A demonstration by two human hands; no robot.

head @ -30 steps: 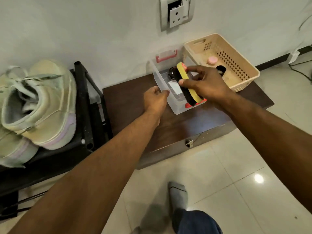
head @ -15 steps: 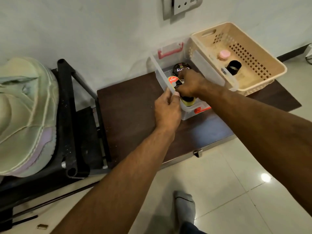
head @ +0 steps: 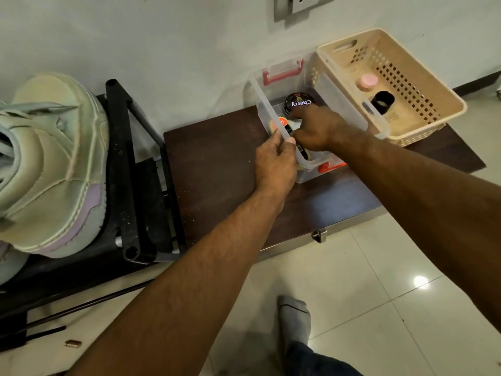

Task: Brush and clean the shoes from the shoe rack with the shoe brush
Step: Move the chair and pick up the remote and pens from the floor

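Home entryway corner, black shoe rack (head: 127, 169) with pale sneakers (head: 51, 164), tiled floor (head: 366, 280), wall socket (head: 301, 4)

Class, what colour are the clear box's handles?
Red handles, seen best from the head view.

One head-worn view looks steeply down, close over the dark board (head: 217, 158) by the wall.

Dark wooden board (head: 217, 158) on tiled floor (head: 366, 308) carries clear plastic box (head: 349, 104), beige basket (head: 423, 77).
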